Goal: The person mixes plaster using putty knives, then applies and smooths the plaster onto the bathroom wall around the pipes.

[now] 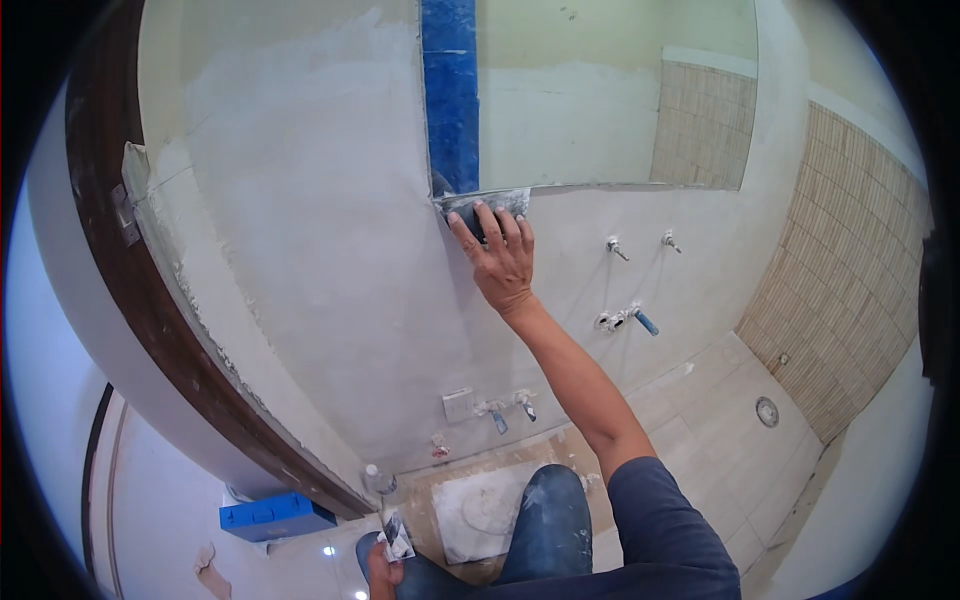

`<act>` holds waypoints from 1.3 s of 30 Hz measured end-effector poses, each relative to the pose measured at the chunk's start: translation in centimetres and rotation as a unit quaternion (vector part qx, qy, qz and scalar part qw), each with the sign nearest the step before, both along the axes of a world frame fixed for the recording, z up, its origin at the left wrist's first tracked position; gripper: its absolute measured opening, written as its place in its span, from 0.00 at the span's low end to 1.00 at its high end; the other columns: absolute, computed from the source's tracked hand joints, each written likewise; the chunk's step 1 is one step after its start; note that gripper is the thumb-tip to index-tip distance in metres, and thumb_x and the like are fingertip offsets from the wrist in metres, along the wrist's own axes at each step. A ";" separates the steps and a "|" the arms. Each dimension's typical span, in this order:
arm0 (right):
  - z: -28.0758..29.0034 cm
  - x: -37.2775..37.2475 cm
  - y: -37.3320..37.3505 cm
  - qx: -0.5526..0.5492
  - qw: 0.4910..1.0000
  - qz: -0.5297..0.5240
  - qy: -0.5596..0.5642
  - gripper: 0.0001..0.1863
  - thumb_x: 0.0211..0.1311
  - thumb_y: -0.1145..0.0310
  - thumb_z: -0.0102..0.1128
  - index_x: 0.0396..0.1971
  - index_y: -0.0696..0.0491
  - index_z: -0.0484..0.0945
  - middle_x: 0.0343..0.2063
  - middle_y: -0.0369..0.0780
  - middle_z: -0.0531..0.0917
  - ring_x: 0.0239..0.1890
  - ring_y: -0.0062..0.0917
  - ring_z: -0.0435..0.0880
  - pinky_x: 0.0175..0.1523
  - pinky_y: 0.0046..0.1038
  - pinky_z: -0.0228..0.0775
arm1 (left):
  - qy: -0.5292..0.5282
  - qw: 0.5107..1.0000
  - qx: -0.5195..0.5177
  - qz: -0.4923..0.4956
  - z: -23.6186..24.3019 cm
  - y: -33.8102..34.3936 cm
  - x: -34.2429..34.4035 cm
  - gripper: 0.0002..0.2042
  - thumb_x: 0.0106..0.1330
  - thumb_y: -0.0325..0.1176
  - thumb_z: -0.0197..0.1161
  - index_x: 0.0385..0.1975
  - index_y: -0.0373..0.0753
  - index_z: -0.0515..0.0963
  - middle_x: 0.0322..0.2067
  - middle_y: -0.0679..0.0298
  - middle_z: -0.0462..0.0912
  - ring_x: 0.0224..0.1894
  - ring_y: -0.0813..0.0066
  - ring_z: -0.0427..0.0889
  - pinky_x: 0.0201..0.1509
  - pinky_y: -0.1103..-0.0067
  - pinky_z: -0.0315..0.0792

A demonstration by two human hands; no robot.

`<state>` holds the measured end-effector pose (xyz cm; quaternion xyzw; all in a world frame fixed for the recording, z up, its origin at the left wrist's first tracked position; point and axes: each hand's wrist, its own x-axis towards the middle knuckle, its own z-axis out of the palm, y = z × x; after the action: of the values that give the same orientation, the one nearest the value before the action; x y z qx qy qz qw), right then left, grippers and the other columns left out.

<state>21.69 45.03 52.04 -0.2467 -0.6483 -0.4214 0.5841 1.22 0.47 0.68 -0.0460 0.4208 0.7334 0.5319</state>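
Observation:
My right hand (503,262) reaches up to the wall, its fingers closed round a wide putty knife (514,203). The blade, smeared with pale filler, lies against the wall just under the lower left corner of a mirror (570,120). A blue strip (450,95) runs down the mirror's left side. Low in the view, by my left knee, my left hand (382,572) grips a second putty knife (398,538) with white filler on its blade; its handle is mostly hidden in the hand.
Pipe stubs (618,249) and a wall socket (458,404) stick out of the wall. A dark wooden door frame (150,285) borders the left side. A blue box (275,516) and a clear bottle (378,480) stand low left. A floor drain (767,411) lies right.

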 end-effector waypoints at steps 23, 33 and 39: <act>-1.4 2.8 -2.1 -0.067 0.997 -0.015 -0.037 0.31 0.60 0.69 0.62 0.65 0.30 0.78 0.60 0.35 0.78 0.60 0.36 0.72 0.62 0.54 0.62 | -0.014 0.999 0.023 -0.044 -0.1 -0.6 -0.9 0.10 0.67 0.35 0.59 0.47 0.48 0.77 0.41 0.70 0.87 0.38 0.70 0.88 0.39 0.74 0.81; -0.6 2.2 1.1 -0.054 0.998 -0.014 -0.007 0.31 0.61 0.71 0.63 0.65 0.30 0.78 0.65 0.36 0.74 0.64 0.38 0.69 0.67 0.52 0.59 | -0.005 0.999 0.032 -0.010 -0.1 0.2 0.0 0.10 0.69 0.36 0.56 0.48 0.47 0.77 0.41 0.69 0.87 0.40 0.68 0.89 0.40 0.72 0.82; -7.8 3.6 -1.5 -0.099 0.991 -0.023 -0.085 0.32 0.61 0.73 0.60 0.66 0.33 0.77 0.66 0.38 0.72 0.64 0.38 0.68 0.67 0.53 0.57 | 0.002 1.000 0.020 -0.010 0.3 -0.4 -0.1 0.11 0.69 0.36 0.58 0.49 0.47 0.77 0.41 0.70 0.87 0.40 0.70 0.88 0.37 0.75 0.79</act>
<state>25.29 43.51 44.25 -0.2820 -0.7281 -0.3881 0.4897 1.09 0.09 0.94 -0.0297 0.4076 0.7364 0.5392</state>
